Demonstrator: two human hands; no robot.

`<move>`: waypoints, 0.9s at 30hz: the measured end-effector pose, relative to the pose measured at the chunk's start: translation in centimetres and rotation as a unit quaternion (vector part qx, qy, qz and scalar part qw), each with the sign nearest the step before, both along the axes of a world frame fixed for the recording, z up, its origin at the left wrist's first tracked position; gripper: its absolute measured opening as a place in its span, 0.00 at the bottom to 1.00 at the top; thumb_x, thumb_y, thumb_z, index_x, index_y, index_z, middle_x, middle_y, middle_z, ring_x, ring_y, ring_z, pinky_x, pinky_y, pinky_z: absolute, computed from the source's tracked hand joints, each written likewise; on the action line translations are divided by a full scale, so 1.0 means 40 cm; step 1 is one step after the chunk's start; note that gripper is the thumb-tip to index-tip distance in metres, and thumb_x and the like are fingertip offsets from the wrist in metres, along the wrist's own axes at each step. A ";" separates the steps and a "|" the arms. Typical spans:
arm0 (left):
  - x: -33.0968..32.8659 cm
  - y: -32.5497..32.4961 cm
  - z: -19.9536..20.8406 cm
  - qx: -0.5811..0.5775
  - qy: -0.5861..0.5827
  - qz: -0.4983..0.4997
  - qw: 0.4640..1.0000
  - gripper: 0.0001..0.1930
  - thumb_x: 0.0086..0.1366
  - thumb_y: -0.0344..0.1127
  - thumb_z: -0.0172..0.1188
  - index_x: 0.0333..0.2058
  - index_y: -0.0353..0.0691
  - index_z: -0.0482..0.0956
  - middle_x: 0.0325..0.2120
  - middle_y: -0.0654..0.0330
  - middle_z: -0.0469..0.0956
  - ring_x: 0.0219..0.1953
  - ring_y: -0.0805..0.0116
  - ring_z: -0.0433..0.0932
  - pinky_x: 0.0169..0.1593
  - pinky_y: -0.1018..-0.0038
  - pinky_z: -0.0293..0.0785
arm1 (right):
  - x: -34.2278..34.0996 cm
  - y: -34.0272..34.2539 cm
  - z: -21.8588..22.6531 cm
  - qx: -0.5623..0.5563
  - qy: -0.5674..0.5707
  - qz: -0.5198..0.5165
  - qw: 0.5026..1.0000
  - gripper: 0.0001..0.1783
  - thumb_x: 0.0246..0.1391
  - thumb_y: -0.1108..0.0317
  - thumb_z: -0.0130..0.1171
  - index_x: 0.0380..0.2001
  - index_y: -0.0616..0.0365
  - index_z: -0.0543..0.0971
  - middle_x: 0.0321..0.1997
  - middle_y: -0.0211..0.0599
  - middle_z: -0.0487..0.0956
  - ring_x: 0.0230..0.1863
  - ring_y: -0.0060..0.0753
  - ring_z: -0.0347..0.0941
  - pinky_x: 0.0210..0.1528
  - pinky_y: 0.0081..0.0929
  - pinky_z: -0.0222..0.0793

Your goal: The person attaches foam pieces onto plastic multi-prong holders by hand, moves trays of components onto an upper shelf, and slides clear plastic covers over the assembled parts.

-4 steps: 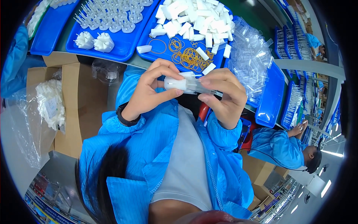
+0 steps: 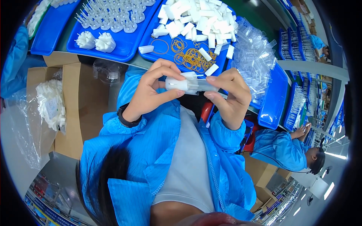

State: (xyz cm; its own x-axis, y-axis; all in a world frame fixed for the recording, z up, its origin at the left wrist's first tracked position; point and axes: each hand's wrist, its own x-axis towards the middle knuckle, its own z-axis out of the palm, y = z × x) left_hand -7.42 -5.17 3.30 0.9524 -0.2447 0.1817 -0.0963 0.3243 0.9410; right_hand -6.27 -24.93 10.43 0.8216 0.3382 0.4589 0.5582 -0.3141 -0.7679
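Observation:
My left hand [image 2: 152, 86] is closed, thumb against fingers, around a bundle of white foam pieces [image 2: 175, 84] held above the front edge of the bench. From the bundle's right side extends a clear plastic sleeve [image 2: 203, 86]. My right hand [image 2: 234, 98] pinches the sleeve's right end between thumb and fingers. Just behind my hands, a blue tray [image 2: 148, 55] carries a heap of white foam blocks [image 2: 203, 19] and a tangle of tan rubber bands [image 2: 192, 57]. How the pieces inside the bundle fit together is partly hidden by my left fingers.
Clear plastic sleeves [image 2: 250, 56] lie heaped at the right. A blue tray [image 2: 124, 55] at the left bears rows of thin-stemmed clear parts and two white bundles [image 2: 105, 42]. Below stands a cardboard box [image 2: 71, 109]. A co-worker [image 2: 281, 148] sits at the right.
My right fingers have shifted slightly right along the clear sleeve, and more of it shows between my hands. The left hand has hardly moved.

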 end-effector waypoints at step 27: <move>-0.001 -0.002 -0.001 0.022 -0.011 0.009 1.000 0.13 0.50 0.25 0.64 0.37 0.38 0.77 0.41 0.59 0.65 0.45 0.68 0.70 0.43 0.73 0.77 | -0.002 -0.014 -0.022 0.057 0.073 -0.033 0.995 0.21 0.30 0.74 0.71 0.35 0.60 0.79 0.30 0.35 0.80 0.31 0.26 0.70 0.30 0.21 0.63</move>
State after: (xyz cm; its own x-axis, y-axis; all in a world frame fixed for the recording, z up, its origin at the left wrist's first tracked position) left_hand -7.44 -5.26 3.26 0.9523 -0.2368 0.1925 -0.1229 0.2799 0.9521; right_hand -6.36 -25.50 9.56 0.9011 0.2333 0.3656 0.4192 -0.2526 -0.8721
